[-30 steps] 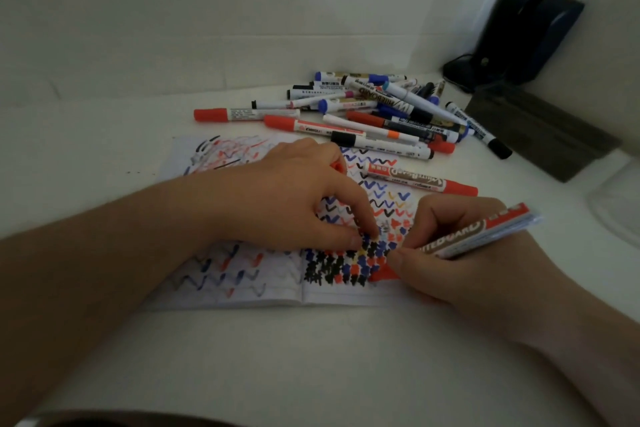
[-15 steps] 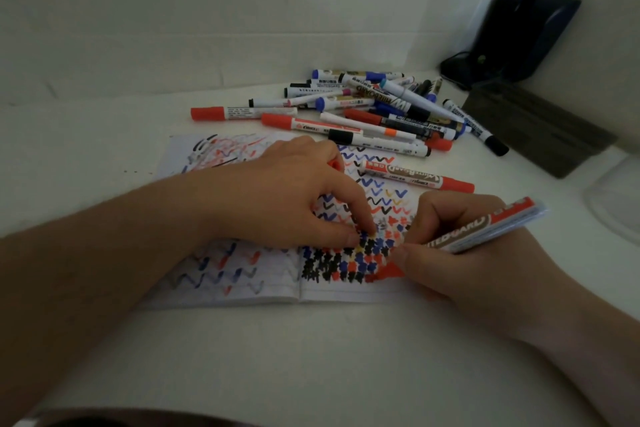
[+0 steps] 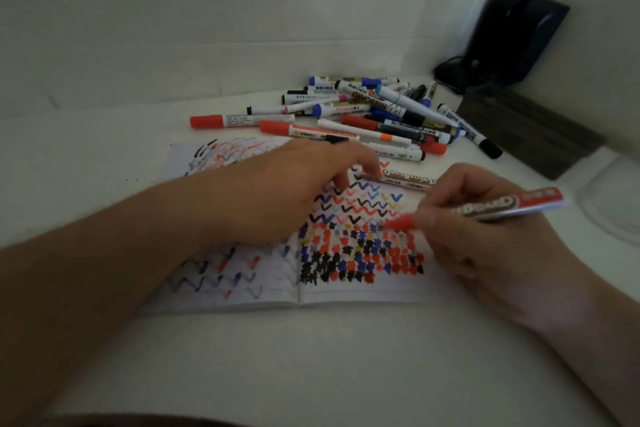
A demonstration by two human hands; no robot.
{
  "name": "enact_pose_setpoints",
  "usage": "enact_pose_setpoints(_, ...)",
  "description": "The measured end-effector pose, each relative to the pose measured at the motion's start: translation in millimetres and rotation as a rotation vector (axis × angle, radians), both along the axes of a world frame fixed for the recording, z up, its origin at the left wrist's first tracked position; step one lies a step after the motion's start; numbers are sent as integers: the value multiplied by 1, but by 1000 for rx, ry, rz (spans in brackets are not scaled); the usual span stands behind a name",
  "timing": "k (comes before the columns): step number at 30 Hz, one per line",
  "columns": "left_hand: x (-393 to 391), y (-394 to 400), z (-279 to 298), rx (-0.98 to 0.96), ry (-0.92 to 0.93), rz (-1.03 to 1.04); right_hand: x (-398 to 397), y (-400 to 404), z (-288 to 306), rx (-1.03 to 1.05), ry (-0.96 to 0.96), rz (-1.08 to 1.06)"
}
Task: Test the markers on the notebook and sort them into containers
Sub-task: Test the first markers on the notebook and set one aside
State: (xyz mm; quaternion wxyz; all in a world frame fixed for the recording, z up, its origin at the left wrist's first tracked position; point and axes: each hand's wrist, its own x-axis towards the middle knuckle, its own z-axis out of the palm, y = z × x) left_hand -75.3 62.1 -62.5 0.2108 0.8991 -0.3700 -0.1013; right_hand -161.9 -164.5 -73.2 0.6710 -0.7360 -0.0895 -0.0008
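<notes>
Right hand grips uncapped red marker; left hand flat on scribble-covered notebook

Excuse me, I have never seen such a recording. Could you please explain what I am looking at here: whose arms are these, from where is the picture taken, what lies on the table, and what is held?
There is no machine. A person wears a camera on the head, looking down at their own two bare hands.

On the white table lies an open paper notebook, its pages covered with red, blue and black test scribbles. Behind it is a loose pile of whiteboard markers.

The right hand holds an uncapped red whiteboard marker, tip just above the page. The left hand lies on the notebook, its fingers touching another red marker lying there. Whether it grips that marker is unclear.

A dark device stands in the corner.
</notes>
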Motion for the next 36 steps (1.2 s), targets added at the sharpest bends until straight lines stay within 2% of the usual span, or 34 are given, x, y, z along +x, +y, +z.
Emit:
enact_pose_setpoints(4,1,4,0,-273,141,5,7,-16,1,412,105,88)
enact_pose_setpoints(8,-1,2,-1,-338,226,-21,11,-20,0,569,206,114)
enact_pose_setpoints(17,-1,1,-1,-337,208,-25,15,-19,-2,512,201,135)
enact_pose_setpoints(24,3,2,0,-207,21,-22,14,-13,-2,403,160,63)
enact_pose_setpoints(30,5,4,1,-207,-8,-28,10,-9,-1,416,183,12)
enact_pose_setpoints(36,5,1,-1,-216,-77,-63,8,-5,-1,225,129,-36)
